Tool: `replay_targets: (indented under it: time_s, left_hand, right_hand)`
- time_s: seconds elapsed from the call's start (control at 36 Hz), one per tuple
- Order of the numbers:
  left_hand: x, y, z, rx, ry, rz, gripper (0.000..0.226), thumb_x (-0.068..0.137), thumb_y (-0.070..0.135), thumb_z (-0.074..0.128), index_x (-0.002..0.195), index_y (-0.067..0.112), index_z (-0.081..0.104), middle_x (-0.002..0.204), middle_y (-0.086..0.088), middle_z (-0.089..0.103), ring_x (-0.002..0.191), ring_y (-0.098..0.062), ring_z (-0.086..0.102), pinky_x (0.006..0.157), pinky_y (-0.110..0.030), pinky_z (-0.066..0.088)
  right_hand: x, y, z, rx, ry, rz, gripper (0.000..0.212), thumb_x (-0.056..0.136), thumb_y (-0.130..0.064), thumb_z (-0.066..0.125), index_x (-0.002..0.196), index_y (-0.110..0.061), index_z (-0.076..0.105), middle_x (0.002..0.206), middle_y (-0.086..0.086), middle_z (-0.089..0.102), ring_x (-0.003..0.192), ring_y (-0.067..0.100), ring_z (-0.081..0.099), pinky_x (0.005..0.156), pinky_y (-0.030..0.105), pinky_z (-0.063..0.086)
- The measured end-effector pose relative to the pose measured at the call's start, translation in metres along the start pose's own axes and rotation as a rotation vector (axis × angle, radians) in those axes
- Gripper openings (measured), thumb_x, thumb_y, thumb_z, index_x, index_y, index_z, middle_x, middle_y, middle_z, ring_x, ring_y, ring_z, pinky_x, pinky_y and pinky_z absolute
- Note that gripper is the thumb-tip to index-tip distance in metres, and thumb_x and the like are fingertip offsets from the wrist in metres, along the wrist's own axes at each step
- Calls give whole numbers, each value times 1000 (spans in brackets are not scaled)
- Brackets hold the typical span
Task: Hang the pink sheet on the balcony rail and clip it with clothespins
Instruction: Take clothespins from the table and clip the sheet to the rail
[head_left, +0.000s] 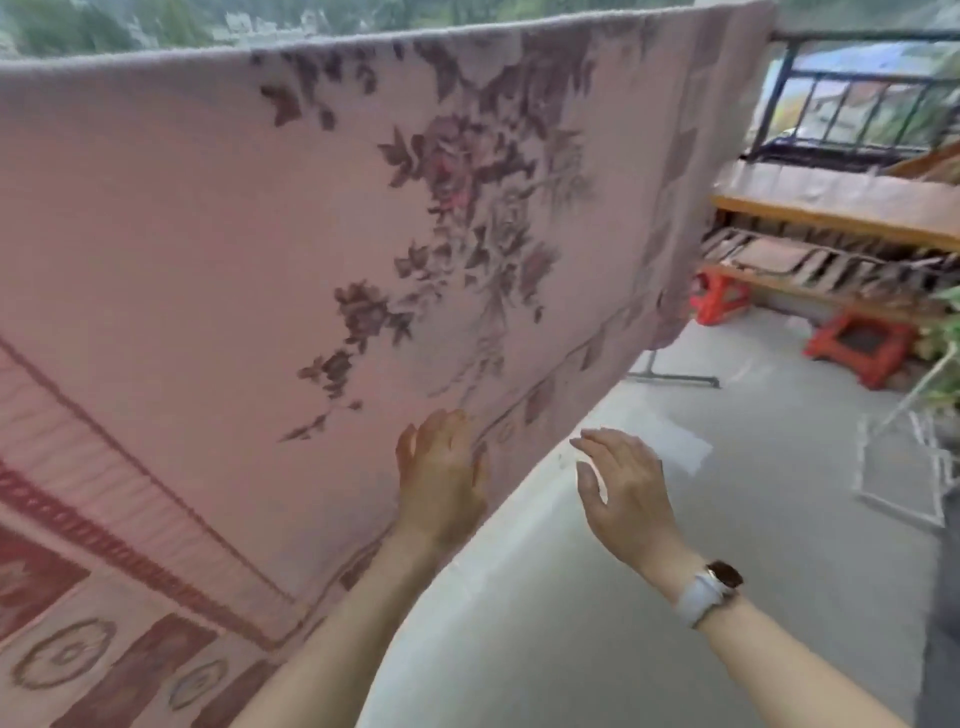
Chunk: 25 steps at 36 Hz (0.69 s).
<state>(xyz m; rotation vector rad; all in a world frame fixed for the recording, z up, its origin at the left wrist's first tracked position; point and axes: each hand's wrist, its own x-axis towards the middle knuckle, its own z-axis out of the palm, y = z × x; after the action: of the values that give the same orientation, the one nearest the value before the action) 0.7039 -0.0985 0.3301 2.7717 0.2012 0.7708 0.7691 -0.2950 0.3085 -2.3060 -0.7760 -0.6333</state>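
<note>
The sheet (260, 234) is matt woven cloth with a slightly fuzzy nap along its top fold. The railing (852, 93) is dark painted metal. The two stools (862, 348) are glossy red plastic. The planks (831, 208) are bare wood. The floor (727, 519) is smooth, pale concrete, faintly shiny.

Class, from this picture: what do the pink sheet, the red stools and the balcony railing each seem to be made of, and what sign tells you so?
Pink sheet: probably a thick woven or terry cloth, matte; its top edge looks nubbly and the floral pattern seems woven in.
Red stools: likely moulded plastic, judging by uniform bright colour and smooth faces.
Balcony railing: seemingly dark-painted metal, with thin straight bars.
</note>
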Motion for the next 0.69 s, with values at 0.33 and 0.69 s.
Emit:
replay_targets:
  time_s: [0.33,0.69]
  left_hand:
    - [186,158,192,-147,-163,334,39,78,31,44,111,14,57,113,-5,61,108,-23,46,84,-42,45]
    - [484,321,370,-243,-219,486,37,76,26,55,111,13,58,112,-4,62,104,-29,56,84,-40,44]
  right_hand:
    - [63,246,-59,-238,111,430,39,82,-30,37,104,-14,63,107,5,64,100,17,47,82,37,44]
    - [268,504,-115,-463,107,493,39,81,-30,37,104,-13,63,103,6,65,93,28,61,85,40,47]
